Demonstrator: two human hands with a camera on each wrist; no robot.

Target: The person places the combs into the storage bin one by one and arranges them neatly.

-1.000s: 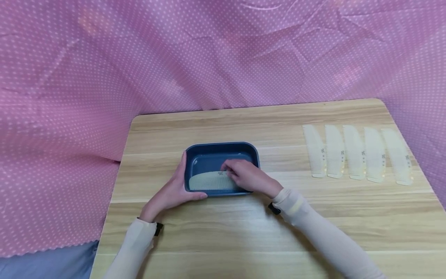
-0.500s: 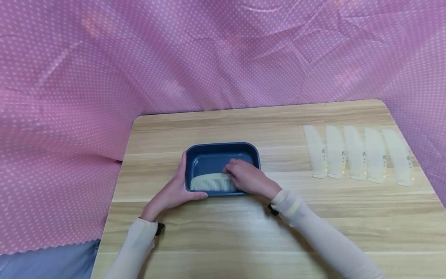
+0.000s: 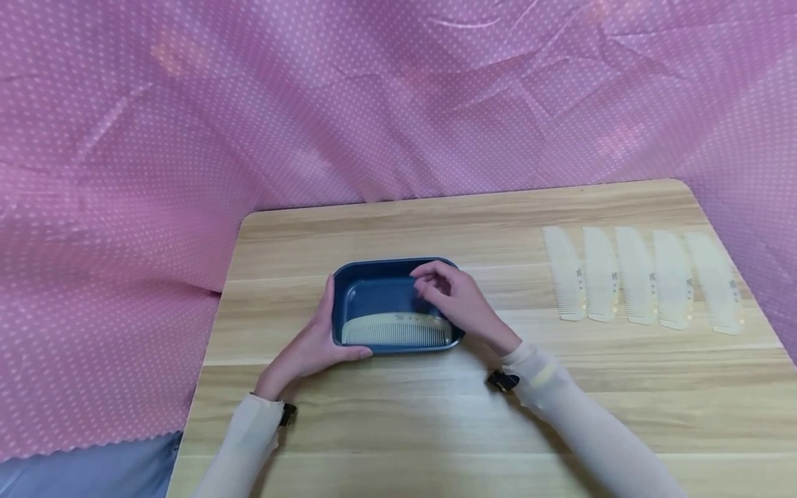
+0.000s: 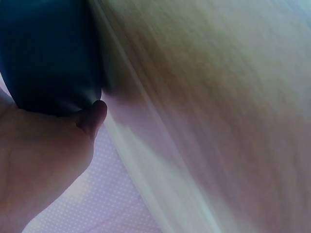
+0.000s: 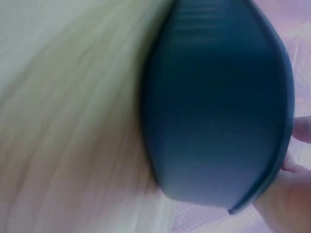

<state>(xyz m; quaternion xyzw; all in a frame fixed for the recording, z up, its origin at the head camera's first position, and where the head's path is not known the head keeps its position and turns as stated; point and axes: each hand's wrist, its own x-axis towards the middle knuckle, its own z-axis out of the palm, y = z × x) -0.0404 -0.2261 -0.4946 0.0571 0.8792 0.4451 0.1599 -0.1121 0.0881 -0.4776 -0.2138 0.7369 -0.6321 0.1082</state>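
In the head view, a dark blue rectangular tray (image 3: 398, 261) with raised walls stands on the wooden table. A pale, half-moon comb (image 3: 396, 329) lies inside along its near wall, teeth towards the person. The left hand (image 3: 308, 344) grips the tray's near left corner, thumb along the front wall and fingers at the left side. Over the tray's right part hovers the right hand (image 3: 457, 297), its fingers loosely bent and holding nothing. The left wrist view has the left thumb (image 4: 92, 119) against the tray's outer wall; the right wrist view shows the tray's outside (image 5: 218, 111).
Several similar pale combs (image 3: 638, 277) lie in a row at the right of the table (image 3: 398, 422), apart from one another. A pink dotted cloth (image 3: 398, 104) hangs behind and beside the table.
The right hand has let go of the comb and lifted up from it, its fingers loosening. The whole comb now shows in the tray. The left hand has stayed at the tray's corner.
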